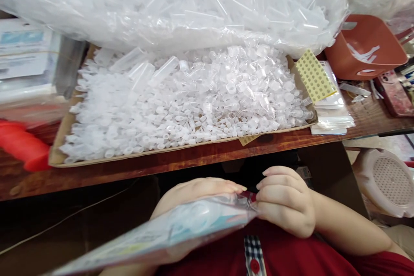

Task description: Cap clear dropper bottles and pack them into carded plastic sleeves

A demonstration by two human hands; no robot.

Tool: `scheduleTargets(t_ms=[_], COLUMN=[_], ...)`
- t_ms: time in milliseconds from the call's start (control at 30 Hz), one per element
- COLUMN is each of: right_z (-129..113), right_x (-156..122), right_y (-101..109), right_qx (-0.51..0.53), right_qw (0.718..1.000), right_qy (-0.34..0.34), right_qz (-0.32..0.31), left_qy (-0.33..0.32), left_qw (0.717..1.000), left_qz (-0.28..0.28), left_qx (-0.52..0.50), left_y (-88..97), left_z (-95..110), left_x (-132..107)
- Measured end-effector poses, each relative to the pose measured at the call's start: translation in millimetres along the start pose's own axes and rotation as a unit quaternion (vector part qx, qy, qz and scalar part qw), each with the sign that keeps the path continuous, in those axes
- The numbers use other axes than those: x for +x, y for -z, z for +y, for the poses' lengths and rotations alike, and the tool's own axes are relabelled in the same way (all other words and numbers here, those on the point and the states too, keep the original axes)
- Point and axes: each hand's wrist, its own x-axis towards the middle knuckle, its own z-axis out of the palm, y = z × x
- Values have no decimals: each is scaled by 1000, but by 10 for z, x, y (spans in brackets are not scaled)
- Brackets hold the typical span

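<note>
Close to my body, below the table edge, both hands hold a flat clear plastic pouch [168, 235] with pale printing. My left hand [197, 192] lies along the pouch's upper side, fingers curled over it. My right hand [284, 202] is closed in a pinch on the pouch's right end, where a bit of red shows. On the wooden table [181, 161] ahead sits a shallow cardboard tray [64, 127] heaped with several small translucent plastic caps and tubes [194, 103].
A big clear bag of plastic tubes [181, 4] lies behind the tray. A yellow dotted sheet [315, 75] and clear pouches sit to its right, with an orange basin [365, 47] beyond. A red object [24, 144] is at left, a white perforated item [390, 183] at lower right.
</note>
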Motion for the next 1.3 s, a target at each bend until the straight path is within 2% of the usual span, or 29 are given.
scheduleTargets(t_ms=[133,267,333,433,533,600,767,900,1100,1167,1300], right_z=[78,104,101,91,80,70,23,-31,-111,-137,-186], right_x=[13,31,45,70,91,97,61,7,-40,-39,-27], right_y=[5,18,31,48,48,44,44,67,95,79,5], right_qx=[88,147,164,177,190,188,117,39,-37,-48,-41], right_qw=[996,988,983,978,974,975,988,996,997,997,997], right_qy=[3,-25,-56,-83,-87,-87,-80,-58,-42,-45,-57], right_qz=[-3,-39,-59,-77,-83,-80,-63,-51,-51,-48,-37], left_qy=[-59,-67,-62,-73,-92,-95,-119,-76,-67,-77,-104], left_qw=[997,994,991,984,979,980,988,995,992,988,968], left_qz=[-44,-11,-17,-63,-116,-126,-74,-46,3,44,176], left_qx=[-36,-83,-115,-148,-138,-121,-71,43,110,127,148], left_y=[13,-23,-19,34,100,122,110,102,39,-20,-136], left_z=[-16,9,9,-6,-12,-20,-111,-176,-73,-36,-18], left_x=[12,36,53,86,112,117,75,-4,-91,-99,-71])
